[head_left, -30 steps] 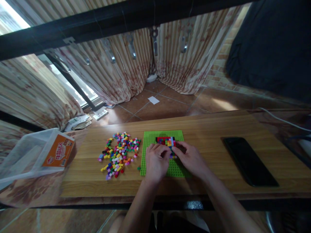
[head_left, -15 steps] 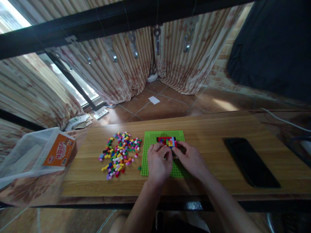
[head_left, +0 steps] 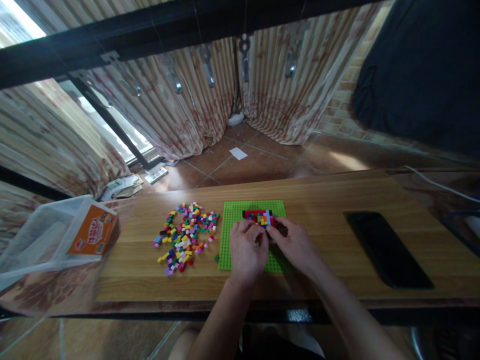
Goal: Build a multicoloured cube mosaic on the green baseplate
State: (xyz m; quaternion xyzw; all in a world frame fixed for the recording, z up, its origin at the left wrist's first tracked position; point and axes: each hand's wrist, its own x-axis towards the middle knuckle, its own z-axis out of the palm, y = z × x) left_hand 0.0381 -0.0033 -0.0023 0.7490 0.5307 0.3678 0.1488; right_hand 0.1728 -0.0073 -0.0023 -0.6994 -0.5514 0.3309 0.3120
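A green studded baseplate [head_left: 228, 250] lies on the wooden board. On its middle stands a small build of coloured toy bricks [head_left: 264, 218], with red, black, yellow and light blue pieces showing. My left hand [head_left: 249, 250] is bent over the near left side of the build, thumb and fingers pinched together; whatever is between the fingertips is hidden. At the build's right side, my right hand [head_left: 294, 244] has its thumb and fingers closed on the bricks' edge. Left of the baseplate spreads a loose heap of bricks [head_left: 187, 237], and a single green brick [head_left: 216, 258] lies near the plate's edge.
A clear plastic box [head_left: 41, 235] with an orange label sits at the far left. A black phone-like slab [head_left: 388, 250] lies on the board [head_left: 318, 200] at right. Behind are curtains [head_left: 202, 110], a tiled floor with a white paper [head_left: 238, 153], and a dark bar with hooks.
The view has shifted very slightly. Both hands stay at the build in nearly the same pose, and the loose bricks lie as before.
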